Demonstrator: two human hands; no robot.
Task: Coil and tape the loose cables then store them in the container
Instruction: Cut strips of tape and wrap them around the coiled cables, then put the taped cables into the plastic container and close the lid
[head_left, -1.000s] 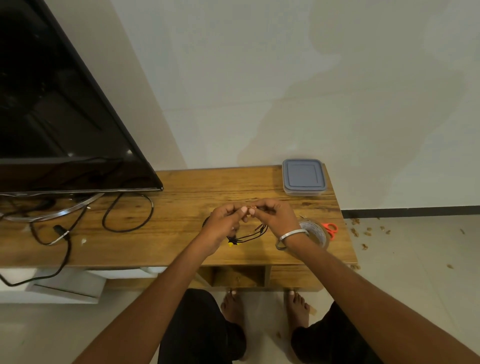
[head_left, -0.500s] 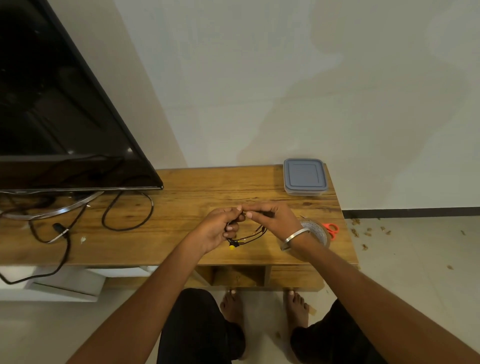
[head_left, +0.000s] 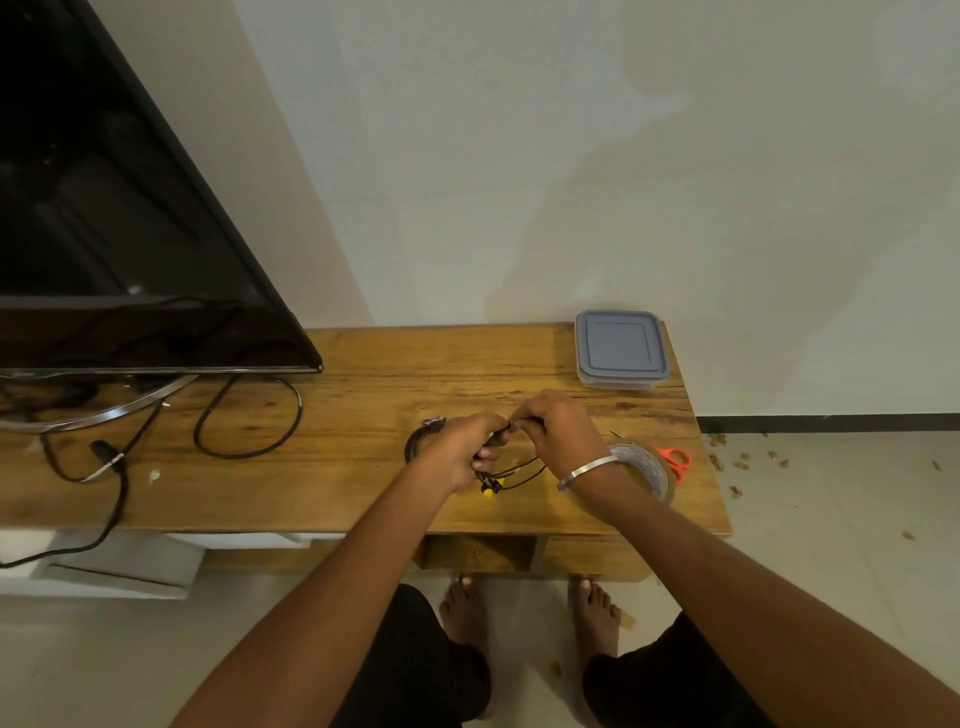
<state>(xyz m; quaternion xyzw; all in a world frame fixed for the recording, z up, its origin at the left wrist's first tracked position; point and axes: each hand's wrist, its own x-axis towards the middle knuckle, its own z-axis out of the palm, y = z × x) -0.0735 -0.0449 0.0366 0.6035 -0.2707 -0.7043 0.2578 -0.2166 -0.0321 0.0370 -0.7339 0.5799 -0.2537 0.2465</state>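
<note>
Wooden table (head_left: 363, 483): cable (head_left: 511, 474) between fingers (head_left: 491, 451).

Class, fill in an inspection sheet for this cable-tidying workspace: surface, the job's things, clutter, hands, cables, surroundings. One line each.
Surface: wooden table, grain visible, a small pale speck near its left front.
Job's things: thin black cable with yellow plug held in both hands; grey-lidded container closed at the back right; tape roll behind the right wrist.
Clutter: orange-handled scissors beside the tape.
Hands: left hand and right hand both pinching the cable.
Cables: coiled black cable lying behind the left hand; looped TV cable on the table.
Surroundings: TV at left; debris on floor at right.
</note>
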